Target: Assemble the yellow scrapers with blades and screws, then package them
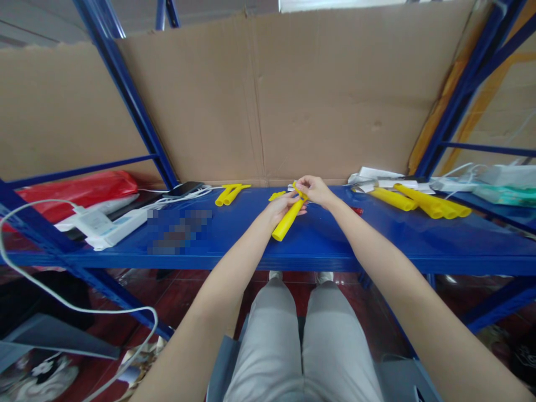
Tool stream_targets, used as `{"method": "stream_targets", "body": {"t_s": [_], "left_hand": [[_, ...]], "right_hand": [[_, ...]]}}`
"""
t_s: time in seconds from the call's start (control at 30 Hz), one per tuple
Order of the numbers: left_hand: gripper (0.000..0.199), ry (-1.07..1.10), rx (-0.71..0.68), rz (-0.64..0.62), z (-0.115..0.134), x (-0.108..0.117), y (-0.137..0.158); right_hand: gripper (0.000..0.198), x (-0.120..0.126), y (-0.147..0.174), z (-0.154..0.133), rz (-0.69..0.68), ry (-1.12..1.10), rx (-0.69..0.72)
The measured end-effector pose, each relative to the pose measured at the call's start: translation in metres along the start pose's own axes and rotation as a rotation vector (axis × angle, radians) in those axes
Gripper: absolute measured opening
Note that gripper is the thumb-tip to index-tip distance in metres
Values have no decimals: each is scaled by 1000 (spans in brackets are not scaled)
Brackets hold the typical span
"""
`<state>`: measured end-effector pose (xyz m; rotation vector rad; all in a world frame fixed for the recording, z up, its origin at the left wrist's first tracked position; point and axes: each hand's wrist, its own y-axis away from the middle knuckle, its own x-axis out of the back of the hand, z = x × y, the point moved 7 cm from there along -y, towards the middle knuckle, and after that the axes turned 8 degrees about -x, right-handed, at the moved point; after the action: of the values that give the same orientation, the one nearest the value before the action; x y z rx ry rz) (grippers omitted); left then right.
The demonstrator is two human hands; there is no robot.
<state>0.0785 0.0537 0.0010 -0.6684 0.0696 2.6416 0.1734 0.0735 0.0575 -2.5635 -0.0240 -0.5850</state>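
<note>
A yellow plastic tube [286, 223] slants over the blue shelf, its wide round end toward me. My left hand [283, 205] is closed around its upper part. At the far end my right hand [315, 191] pinches a small yellow piece at the narrow tip; whether that piece is part of the tube I cannot tell. Just left of my hands lie small yellow pieces [276, 195]. A small red object [357, 210] lies right of my right hand, partly hidden by the forearm.
Two yellow tubes [229, 194] lie at the left and several more yellow tubes [431, 202] at the right, by white papers [377, 180]. A white power strip [119, 228] with cables sits at the left. Cardboard [335, 95] closes the back; blue posts [129, 100] flank the shelf [247, 240].
</note>
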Motion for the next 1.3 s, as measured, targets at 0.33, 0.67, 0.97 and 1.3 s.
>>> {"method": "stream_targets", "body": {"t_s": [0.33, 0.67, 0.97, 1.3], "left_hand": [[45, 7, 23, -3, 2, -4, 5], [52, -12, -10, 0, 2, 0, 0], [48, -15, 4, 26, 2, 1, 3], [47, -4, 1, 34, 0, 6, -1]], "right_hand": [[15, 5, 0, 1, 5, 11, -8], [14, 5, -2, 2, 44, 95, 67], [6, 0, -2, -3, 112, 375, 174], [13, -5, 0, -5, 84, 428, 236]]}}
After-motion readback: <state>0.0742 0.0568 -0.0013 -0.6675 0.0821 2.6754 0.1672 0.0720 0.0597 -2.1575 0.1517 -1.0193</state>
